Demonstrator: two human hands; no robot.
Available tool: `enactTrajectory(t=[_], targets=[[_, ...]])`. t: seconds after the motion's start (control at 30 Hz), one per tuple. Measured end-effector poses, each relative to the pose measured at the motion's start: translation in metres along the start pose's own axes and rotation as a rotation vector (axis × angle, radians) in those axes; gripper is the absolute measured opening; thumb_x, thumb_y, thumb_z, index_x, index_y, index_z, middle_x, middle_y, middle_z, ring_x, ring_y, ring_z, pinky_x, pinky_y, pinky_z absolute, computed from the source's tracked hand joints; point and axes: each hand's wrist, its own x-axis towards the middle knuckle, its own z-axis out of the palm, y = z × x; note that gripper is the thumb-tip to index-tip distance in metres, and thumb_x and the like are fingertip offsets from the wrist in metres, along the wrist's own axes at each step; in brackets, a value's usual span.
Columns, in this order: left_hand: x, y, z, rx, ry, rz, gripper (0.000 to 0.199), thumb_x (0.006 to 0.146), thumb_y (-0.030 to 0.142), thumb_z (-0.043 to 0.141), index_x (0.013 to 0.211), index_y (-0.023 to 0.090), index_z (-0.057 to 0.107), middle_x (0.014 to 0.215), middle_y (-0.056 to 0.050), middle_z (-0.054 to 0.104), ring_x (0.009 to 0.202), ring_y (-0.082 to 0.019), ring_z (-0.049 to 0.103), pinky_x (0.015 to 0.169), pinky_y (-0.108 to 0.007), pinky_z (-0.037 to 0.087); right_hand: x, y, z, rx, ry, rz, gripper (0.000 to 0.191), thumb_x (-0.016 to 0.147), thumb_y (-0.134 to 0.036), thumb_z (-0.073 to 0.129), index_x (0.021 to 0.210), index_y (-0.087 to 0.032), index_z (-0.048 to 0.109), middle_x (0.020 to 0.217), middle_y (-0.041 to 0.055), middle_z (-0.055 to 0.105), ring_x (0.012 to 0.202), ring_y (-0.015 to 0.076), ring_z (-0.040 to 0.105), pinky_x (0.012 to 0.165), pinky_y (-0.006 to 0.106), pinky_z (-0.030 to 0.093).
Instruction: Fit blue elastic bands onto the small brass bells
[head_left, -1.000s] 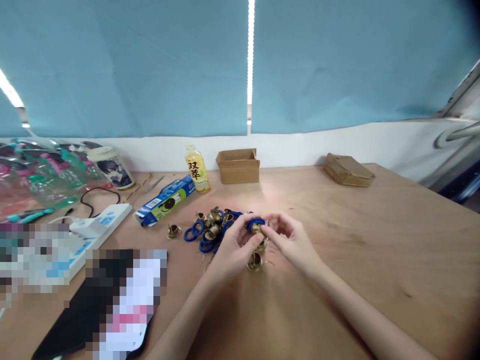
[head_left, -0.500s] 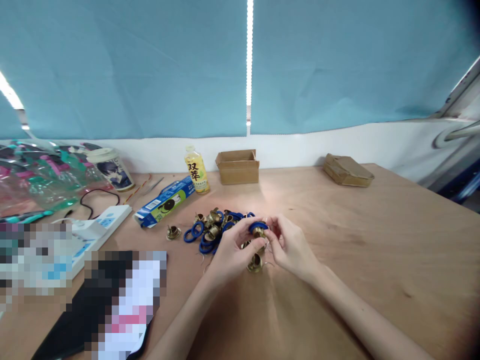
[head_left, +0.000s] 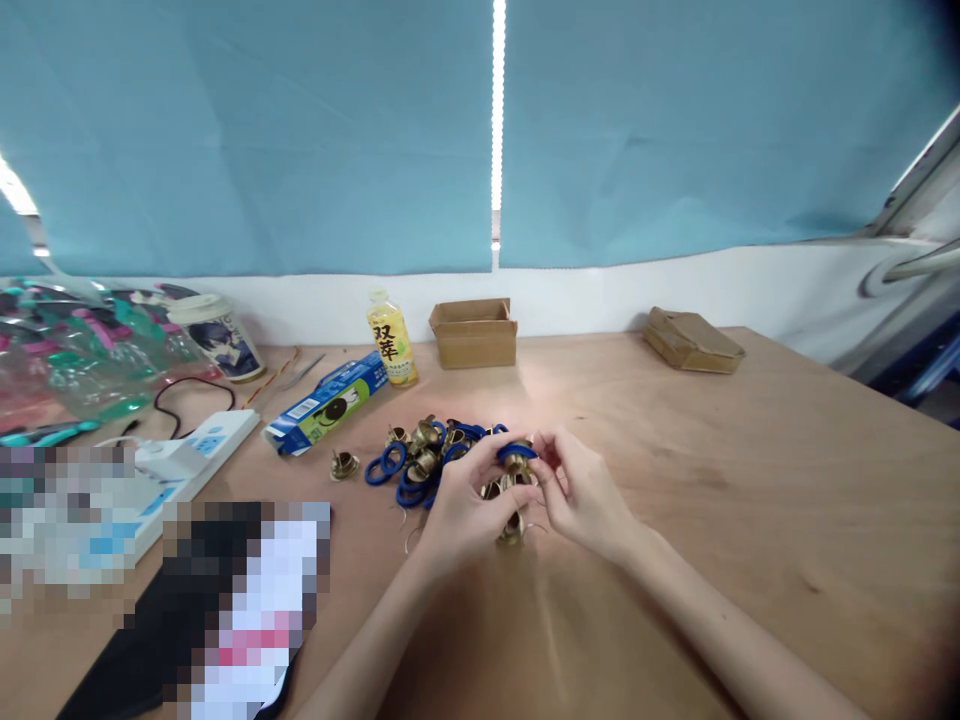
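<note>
Between my two hands is a brass-coloured metal fitting with a blue ring (head_left: pixel 517 454) around it. My left hand (head_left: pixel 466 500) grips it from the left, its thumb below the ring. The fingers of my right hand (head_left: pixel 579 490) pinch it from the right. Just left of my left hand lies a pile of brass fittings (head_left: pixel 422 465) and blue rings (head_left: pixel 393 459). One more fitting (head_left: pixel 344 465) sits apart at the pile's left. Below my fingers, another brass fitting (head_left: pixel 511 530) rests on the table near thin curved wires.
A blue carton (head_left: pixel 326 405), a yellow-labelled bottle (head_left: pixel 391 340) and an open cardboard box (head_left: pixel 474 335) stand behind the pile. A brown package (head_left: pixel 694 341) lies back right. At left are a power strip (head_left: pixel 199 450), a cup (head_left: pixel 217 337) and clear plastic bottles (head_left: pixel 82 370).
My left thumb has shifted slightly to the right under the blue-ringed fitting. Both hands remain around it, and the rest of the view has moved only slightly.
</note>
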Motion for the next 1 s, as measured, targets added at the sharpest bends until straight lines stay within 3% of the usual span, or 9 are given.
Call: enactTrajectory(t=[0.57,0.77,1.0], targets=[[0.0,0.002,-0.003,0.088,0.059,0.008,0.039,0.08,0.022,0.07,0.118,0.019,0.062,0.119,-0.009,0.068,0.107,-0.024,0.066,0.093,-0.034,0.053,-0.004,-0.01,0.005,0.034,-0.022,-0.047,0.01,0.091,-0.013,0.045,0.095,-0.022,0.047,0.086,0.0056,0.062,0.077,0.019,0.061,0.069,0.031,0.048],[0.004,0.003,-0.006,0.023,0.078,-0.045,0.041,0.081,0.024,0.069,0.12,0.016,0.059,0.116,-0.011,0.068,0.104,-0.023,0.067,0.093,-0.035,0.054,-0.002,-0.01,-0.006,-0.033,-0.034,-0.09,0.018,0.092,-0.015,0.047,0.107,-0.02,0.056,0.091,0.0074,0.07,0.074,0.0187,0.066,0.069,0.032,0.052],[0.005,0.002,-0.006,0.119,0.093,-0.011,0.039,0.085,0.024,0.064,0.123,0.018,0.057,0.115,-0.01,0.069,0.104,-0.023,0.067,0.089,-0.033,0.055,0.0,-0.007,-0.008,-0.017,0.049,-0.106,0.022,0.092,-0.017,0.048,0.105,-0.022,0.065,0.09,0.0053,0.075,0.068,0.0175,0.069,0.061,0.03,0.055]])
